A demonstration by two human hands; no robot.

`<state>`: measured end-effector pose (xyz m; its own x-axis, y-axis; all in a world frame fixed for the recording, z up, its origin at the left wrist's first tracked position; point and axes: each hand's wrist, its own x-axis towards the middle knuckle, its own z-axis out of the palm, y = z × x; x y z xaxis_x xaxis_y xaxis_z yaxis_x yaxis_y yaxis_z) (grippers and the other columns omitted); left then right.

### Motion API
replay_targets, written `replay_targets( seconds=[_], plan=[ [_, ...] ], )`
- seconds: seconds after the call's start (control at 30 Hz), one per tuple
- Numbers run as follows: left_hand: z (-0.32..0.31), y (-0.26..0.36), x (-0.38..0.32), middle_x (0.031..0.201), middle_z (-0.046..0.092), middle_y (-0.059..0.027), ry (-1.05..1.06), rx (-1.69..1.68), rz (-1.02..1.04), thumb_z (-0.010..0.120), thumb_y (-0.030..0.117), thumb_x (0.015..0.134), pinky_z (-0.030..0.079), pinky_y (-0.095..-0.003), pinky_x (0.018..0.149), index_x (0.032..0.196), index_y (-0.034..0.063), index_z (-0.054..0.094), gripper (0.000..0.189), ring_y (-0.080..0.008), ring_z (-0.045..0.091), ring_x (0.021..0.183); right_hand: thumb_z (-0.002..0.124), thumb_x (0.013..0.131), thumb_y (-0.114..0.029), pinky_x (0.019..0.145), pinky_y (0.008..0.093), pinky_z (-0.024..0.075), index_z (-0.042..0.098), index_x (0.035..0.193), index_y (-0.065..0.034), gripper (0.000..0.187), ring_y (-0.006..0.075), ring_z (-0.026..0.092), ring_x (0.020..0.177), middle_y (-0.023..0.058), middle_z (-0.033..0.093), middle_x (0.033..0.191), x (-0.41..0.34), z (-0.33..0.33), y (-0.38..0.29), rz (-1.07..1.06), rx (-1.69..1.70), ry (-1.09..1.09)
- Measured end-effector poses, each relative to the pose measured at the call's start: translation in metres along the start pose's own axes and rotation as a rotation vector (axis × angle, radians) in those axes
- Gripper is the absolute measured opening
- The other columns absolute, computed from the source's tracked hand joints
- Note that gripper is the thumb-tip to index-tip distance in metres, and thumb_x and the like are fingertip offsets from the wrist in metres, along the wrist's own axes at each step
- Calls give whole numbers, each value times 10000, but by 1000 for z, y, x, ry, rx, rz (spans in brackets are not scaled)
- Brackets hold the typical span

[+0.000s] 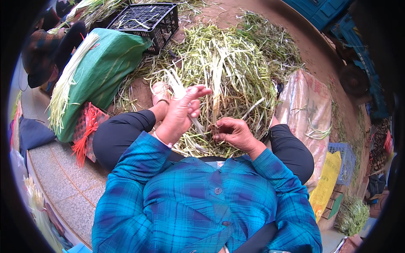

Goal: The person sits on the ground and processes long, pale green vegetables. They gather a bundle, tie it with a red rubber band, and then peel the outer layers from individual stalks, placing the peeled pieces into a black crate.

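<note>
Pale leafy stalks (175,83), perhaps garlic chives or similar greens, are gripped in my left hand (185,110), their ends poking out above and below the fingers. My right hand (232,132) is just right of it, thumb and fingertips pinched near the brown root end of a pale stalk (216,91) that lies over the heap. A large heap of loose green and whitish stalks (243,63) spreads between and beyond my knees. At left, a long tied bundle of pale stalks (71,82) rests on a green woven sack (107,63).
A black plastic crate (164,25) stands beyond the green sack. Red ties (87,132) hang by my left knee. A whitish woven sack (303,104), a yellow sack (326,183) and a blue basket (343,161) lie to the right. Another person (41,57) is at upper left.
</note>
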<state>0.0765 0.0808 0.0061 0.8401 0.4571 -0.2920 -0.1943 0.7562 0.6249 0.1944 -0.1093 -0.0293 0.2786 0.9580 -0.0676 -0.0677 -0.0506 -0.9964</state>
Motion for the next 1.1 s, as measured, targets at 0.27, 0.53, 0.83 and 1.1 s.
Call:
replay_targets(
  seconds=[0.27, 0.53, 0.83, 1.1],
  plan=[
    [7, -12, -8, 709, 571, 45, 8, 88, -36, 648, 213, 919, 298, -165, 411, 982, 75, 607, 156, -6, 371, 482, 676, 874, -79, 598, 237, 534, 660, 990, 20, 153, 97, 637, 685, 58, 676, 828, 21, 12, -27, 3, -139, 100],
    [20, -25, -11, 812, 606, 50, -24, 369, 17, 652, 218, 915, 298, -163, 447, 1065, 91, 576, 211, -6, 438, 550, 713, 853, -88, 602, 193, 493, 616, 931, -36, 134, 52, 610, 717, -6, 634, 815, 47, 13, -58, -202, -71, 482],
    [23, 17, 5, 814, 638, -33, -5, 103, 105, 621, 118, 929, 324, -161, 411, 1005, 42, 569, 120, 0, 384, 479, 733, 752, 1, 773, 333, 537, 649, 761, -38, 93, 236, 671, 813, 65, 659, 777, -6, 6, -43, -486, -275, -173],
    [30, 28, 3, 780, 606, -48, -21, 159, 76, 637, 118, 919, 334, -167, 424, 994, 32, 565, 134, -19, 392, 468, 774, 710, -267, 679, 390, 527, 724, 806, -69, 225, 275, 661, 727, 112, 687, 766, -48, -67, -8, 621, -1097, -729]
  ],
)
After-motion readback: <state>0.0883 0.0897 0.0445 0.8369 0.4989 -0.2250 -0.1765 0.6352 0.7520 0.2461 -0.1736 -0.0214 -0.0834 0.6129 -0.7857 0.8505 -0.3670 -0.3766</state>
